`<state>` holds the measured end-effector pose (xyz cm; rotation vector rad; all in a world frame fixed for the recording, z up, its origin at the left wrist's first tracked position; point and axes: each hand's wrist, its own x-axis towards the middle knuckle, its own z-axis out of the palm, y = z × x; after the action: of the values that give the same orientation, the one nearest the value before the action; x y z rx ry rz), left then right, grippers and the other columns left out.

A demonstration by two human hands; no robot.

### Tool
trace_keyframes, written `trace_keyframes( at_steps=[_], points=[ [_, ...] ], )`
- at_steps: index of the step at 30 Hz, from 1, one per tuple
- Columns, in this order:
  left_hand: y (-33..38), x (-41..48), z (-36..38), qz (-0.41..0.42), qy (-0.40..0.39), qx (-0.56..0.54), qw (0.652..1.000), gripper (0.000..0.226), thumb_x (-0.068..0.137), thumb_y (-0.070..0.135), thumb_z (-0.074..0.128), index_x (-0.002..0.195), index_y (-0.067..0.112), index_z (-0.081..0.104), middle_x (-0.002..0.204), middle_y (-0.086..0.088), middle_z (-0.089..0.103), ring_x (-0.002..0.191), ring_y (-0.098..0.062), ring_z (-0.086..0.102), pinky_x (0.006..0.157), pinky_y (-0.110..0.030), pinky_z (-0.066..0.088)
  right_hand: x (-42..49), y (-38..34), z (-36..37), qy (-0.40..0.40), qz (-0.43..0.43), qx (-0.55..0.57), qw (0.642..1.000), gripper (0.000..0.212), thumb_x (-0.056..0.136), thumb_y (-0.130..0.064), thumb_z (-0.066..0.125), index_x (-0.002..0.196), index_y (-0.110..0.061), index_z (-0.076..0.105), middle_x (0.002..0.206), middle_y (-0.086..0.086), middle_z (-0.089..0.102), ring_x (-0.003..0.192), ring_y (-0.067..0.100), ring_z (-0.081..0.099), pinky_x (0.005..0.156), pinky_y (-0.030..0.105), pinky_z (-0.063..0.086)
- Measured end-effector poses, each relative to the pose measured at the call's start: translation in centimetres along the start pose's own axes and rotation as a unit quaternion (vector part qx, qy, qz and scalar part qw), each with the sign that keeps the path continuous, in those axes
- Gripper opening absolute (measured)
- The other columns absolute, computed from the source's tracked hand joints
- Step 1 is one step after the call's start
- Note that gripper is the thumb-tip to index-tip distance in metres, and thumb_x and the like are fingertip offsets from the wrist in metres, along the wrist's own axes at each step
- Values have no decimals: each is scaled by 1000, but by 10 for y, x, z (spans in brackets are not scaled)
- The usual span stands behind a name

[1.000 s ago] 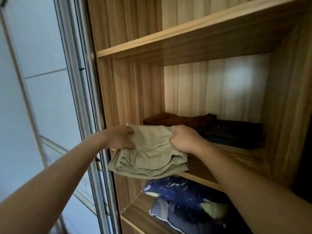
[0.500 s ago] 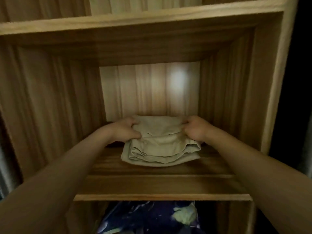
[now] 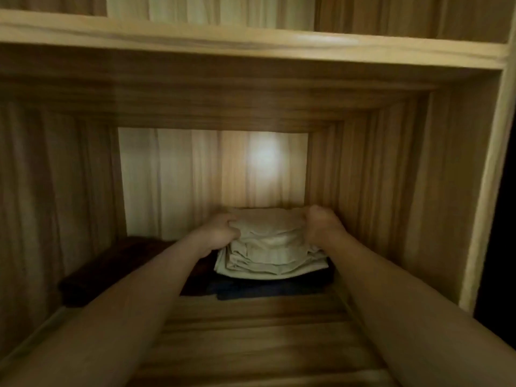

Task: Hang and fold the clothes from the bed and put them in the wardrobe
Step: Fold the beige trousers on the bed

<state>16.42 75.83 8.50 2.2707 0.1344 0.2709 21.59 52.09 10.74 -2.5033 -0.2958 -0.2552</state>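
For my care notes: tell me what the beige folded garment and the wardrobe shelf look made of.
The beige folded garment: woven cloth, perhaps cotton, matte; soft creases and layered folds show it. The wardrobe shelf: wood or wood-look laminate, smooth, faint sheen; long grain stripes, but which cannot be told.

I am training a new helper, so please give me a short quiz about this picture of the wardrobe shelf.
1. True or false: both the left hand and the right hand grip the folded beige garment.
2. What is directly under the beige garment? A) bare wood B) dark folded clothes C) a hanger
3. On which side of the shelf does the brown folded garment lie?
Key: 1 true; 2 B; 3 left.
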Motion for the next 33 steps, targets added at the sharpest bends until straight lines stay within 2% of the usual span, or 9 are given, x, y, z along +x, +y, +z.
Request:
trace_keyframes(
  at_steps=[3, 6, 10, 15, 17, 25, 27, 29, 33],
  points=[
    [-20, 13, 8, -35, -55, 97, 993, 64, 94, 23, 62, 153, 14, 39, 149, -3, 47, 130, -18, 48, 101, -19, 37, 8, 5, 18, -101, -17, -93, 990, 41, 104, -35, 49, 139, -15, 56, 137, 12, 58, 118, 28, 59, 95, 33, 50],
    [-31, 25, 13, -13, -33, 118, 992, 55, 97, 23, 57, 149, 12, 44, 152, -7, 45, 130, -18, 46, 101, -21, 34, 16, 5, 37, -89, -55, -138, 985, 44, 103, -47, 46, 129, -15, 62, 122, 9, 63, 106, 24, 60, 86, 34, 49],
    [-22, 48, 28, 39, -7, 173, 984, 47, 101, 31, 50, 144, 13, 51, 150, -10, 47, 134, -26, 45, 111, -31, 37, 35, 2, 63, -102, -95, -169, 976, 65, 100, -64, 35, 153, -26, 39, 162, 10, 29, 146, 34, 28, 118, 46, 28],
    [-43, 72, 71, -33, -70, 322, 943, 85, 89, 77, 35, 160, 39, 9, 165, -8, -18, 150, -39, -22, 123, -54, -7, 43, 33, 110, -150, -66, -194, 967, 87, 89, -83, 15, 161, -33, 16, 170, 6, -1, 155, 30, -3, 125, 48, 3],
    [-52, 79, 80, -47, -64, 335, 939, 88, 86, 83, 29, 159, 40, 5, 165, -8, -23, 148, -39, -27, 122, -54, -9, 50, 41, 119, -155, -57, -168, 972, 87, 90, -83, 17, 161, -33, 11, 170, 5, -2, 155, 28, -5, 125, 48, 3],
    [-58, 94, 82, -44, -63, 342, 937, 92, 81, 82, 30, 159, 37, 12, 167, -10, -15, 151, -39, -16, 123, -54, -3, 66, 50, 127, -121, -71, -140, 980, 79, 92, -79, 25, 154, -33, 35, 165, 5, 23, 150, 27, 24, 119, 39, 23],
    [-58, 88, 80, -28, -49, 329, 943, 85, 86, 77, 33, 159, 35, 16, 167, -10, -11, 152, -37, -11, 123, -54, -2, 54, 48, 125, -43, -91, -154, 983, 58, 97, -69, 29, 125, -32, 63, 141, 3, 56, 126, 23, 51, 95, 33, 40],
    [-58, 77, 77, -2, -8, 312, 950, 77, 91, 69, 37, 158, 34, 23, 168, -8, -6, 152, -34, -10, 121, -58, -6, 36, 44, 125, 55, -122, -238, 962, 42, 102, -51, 33, 101, -29, 68, 116, 3, 67, 110, 23, 59, 84, 34, 38],
    [-55, 51, 75, 28, 54, 293, 954, 71, 92, 62, 39, 156, 32, 27, 167, -9, -1, 151, -30, -6, 120, -60, -7, 15, 50, 125, 34, -118, -235, 964, 49, 106, -50, 24, 121, -24, 63, 126, 6, 63, 116, 26, 55, 95, 37, 41]
  ],
)
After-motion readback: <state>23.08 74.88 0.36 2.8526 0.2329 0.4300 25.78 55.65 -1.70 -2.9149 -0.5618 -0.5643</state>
